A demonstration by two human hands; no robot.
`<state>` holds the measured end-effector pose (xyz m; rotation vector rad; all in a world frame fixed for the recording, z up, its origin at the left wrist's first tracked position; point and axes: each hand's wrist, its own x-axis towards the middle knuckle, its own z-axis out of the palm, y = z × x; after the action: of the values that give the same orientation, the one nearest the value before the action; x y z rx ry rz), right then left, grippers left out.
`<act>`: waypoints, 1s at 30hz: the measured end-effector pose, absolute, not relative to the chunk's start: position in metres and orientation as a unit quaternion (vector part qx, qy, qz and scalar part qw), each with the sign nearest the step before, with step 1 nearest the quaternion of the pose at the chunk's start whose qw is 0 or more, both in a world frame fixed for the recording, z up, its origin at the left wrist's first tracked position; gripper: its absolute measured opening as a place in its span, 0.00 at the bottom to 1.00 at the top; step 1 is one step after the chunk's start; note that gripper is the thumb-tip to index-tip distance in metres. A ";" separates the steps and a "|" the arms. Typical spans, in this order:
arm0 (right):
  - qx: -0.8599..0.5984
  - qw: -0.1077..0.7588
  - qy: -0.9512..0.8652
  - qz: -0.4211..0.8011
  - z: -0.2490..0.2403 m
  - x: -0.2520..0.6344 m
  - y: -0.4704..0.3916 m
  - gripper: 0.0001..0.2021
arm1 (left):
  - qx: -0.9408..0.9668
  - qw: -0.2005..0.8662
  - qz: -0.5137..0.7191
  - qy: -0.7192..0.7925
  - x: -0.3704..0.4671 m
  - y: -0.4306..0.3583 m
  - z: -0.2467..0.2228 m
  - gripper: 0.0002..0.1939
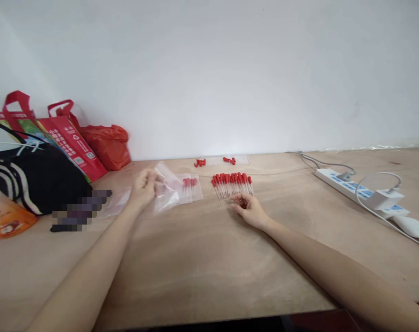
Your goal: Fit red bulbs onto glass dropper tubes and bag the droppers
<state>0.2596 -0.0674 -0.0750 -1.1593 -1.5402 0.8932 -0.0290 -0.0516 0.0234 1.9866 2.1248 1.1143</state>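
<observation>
So the row of droppers is lying flat on the wooden table, skinny clear-ish tubes packed side by side, red bulbs at the far end, narrow tips toward the person. The table's smooth with a wavy brown grain. Just left of the row there's a small clear packet with a few more red-topped ones, and beyond the row sit two little piles of red bits, stubby and shiny.

The left hand, left of the row, has its fingers closed on a thin, crinkly see-through bag, which hangs out toward the packet and overlaps its edge. It's a bit blurry. That forearm slants up from the lower left.

The right hand is at the near tips of the row, fingers curled, thumb close to the fingertips; can't tell whether it's pinching a tube. Its forearm reaches in from the lower right.
</observation>
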 end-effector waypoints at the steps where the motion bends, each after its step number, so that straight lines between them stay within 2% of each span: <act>1: -0.469 0.487 -0.633 0.377 -0.073 0.259 -0.069 0.11 | 0.659 0.039 0.341 0.669 -0.016 -0.056 0.019 0.17; 4: -0.441 0.483 -0.636 0.410 -0.068 0.259 -0.072 0.12 | 0.785 0.189 0.229 0.543 0.022 -0.070 -0.003 0.16; 5: -0.437 0.479 -0.639 0.414 -0.067 0.260 -0.072 0.12 | 0.816 0.196 0.215 0.500 0.032 -0.074 -0.011 0.16; 8: -0.446 0.464 -0.657 0.393 -0.066 0.264 -0.073 0.11 | 0.851 0.095 0.226 0.465 0.049 -0.081 -0.026 0.11; 11: -0.460 0.438 -0.687 0.354 -0.067 0.271 -0.074 0.09 | 0.869 0.028 0.242 0.431 0.048 -0.088 -0.026 0.12; 16: -0.384 0.340 -0.792 0.330 -0.057 0.282 -0.080 0.07 | 0.922 0.151 0.086 0.346 0.037 -0.105 -0.020 0.23; 19: -0.330 0.314 -0.846 0.278 -0.050 0.283 -0.084 0.07 | 0.925 0.169 0.031 0.338 0.036 -0.107 -0.026 0.28; 30: -0.290 0.278 -0.874 0.274 -0.044 0.282 -0.087 0.07 | 0.934 0.158 0.047 0.317 0.041 -0.102 -0.030 0.28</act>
<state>0.2823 -0.0871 -0.0441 -0.7792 -2.3454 0.7354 0.0411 -0.1016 -0.0298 2.6702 0.9074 0.1341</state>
